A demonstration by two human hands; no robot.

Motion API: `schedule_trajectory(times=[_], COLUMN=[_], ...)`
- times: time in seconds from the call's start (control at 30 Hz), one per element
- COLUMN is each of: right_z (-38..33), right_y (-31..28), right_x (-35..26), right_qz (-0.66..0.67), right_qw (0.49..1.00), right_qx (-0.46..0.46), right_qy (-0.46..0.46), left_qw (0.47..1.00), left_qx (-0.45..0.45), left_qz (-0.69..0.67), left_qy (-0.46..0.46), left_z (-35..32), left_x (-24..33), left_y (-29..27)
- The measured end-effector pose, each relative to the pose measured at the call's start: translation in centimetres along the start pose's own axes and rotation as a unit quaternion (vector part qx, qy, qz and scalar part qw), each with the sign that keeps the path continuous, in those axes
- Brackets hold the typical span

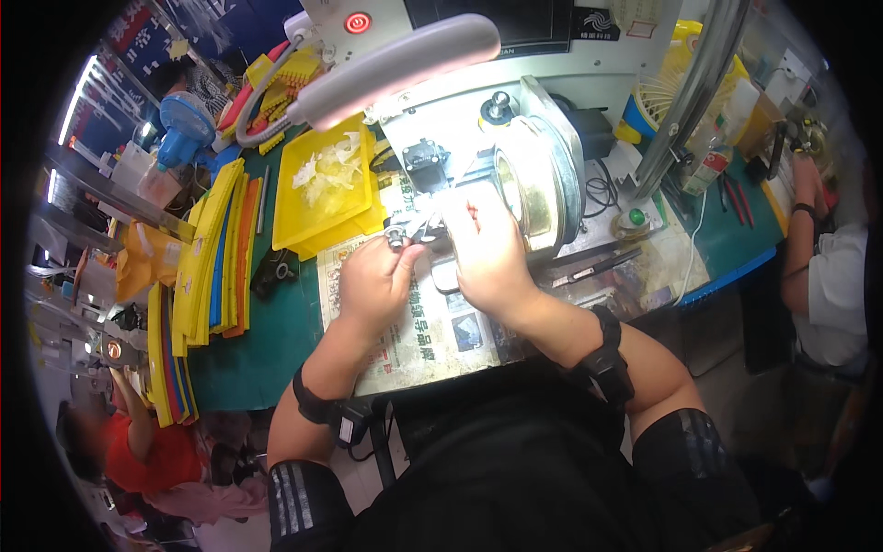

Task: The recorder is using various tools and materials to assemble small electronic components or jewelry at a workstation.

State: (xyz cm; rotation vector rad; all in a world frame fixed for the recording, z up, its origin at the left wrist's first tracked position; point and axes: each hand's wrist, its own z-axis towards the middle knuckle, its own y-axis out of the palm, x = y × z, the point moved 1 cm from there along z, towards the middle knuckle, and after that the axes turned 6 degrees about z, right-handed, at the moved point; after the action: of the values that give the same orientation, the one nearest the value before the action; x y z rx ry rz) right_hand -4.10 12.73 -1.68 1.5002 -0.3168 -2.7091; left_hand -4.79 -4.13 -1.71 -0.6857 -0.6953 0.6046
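L hand is sitting nearly closed at small metal fitting, left of round wheel; grip unclear. R hand is resting curled just beside wheel, contents hidden, can't tell. Risk (est.): R hand slipping → knuckles scraping wheel.

Black sleeves bear pale stripes; black straps circle both forearms.

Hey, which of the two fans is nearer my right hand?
The yellow fan, behind the slanted metal post at upper right; the blue fan is farther from your right hand, left of the yellow bin.
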Motion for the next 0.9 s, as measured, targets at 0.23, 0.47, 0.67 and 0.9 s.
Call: schedule_trajectory(times=[0.23, 0.47, 0.67, 0.9], right_z=[0.1, -3.1, -4.6, -5.1], right_y=[0.2, -4.1, -8.1, -10.0], right_x=[-1.0, -4.6, -6.7, -7.1], right_qz=[-0.015, 0.067, 0.119, 0.109], right_qw=[0.999, 0.962, 0.976, 0.993], right_qx=[-0.004, -0.155, -0.106, -0.039], right_qy=[0.036, 0.215, 0.150, -0.012], left_qw=[1.000, 0.994, 0.982, 0.998], left_qx=[-0.022, -0.077, -0.095, -0.034], left_qz=[0.012, 0.077, -0.157, -0.033], left_qy=[0.003, 0.006, 0.039, 0.043], left_z=[-0.5, 0.2, -0.2, 1.9], left_x=[-1.5, 0.7, 8.3, 8.2], left_y=[0.8, -3.3, -3.8, 0.4])
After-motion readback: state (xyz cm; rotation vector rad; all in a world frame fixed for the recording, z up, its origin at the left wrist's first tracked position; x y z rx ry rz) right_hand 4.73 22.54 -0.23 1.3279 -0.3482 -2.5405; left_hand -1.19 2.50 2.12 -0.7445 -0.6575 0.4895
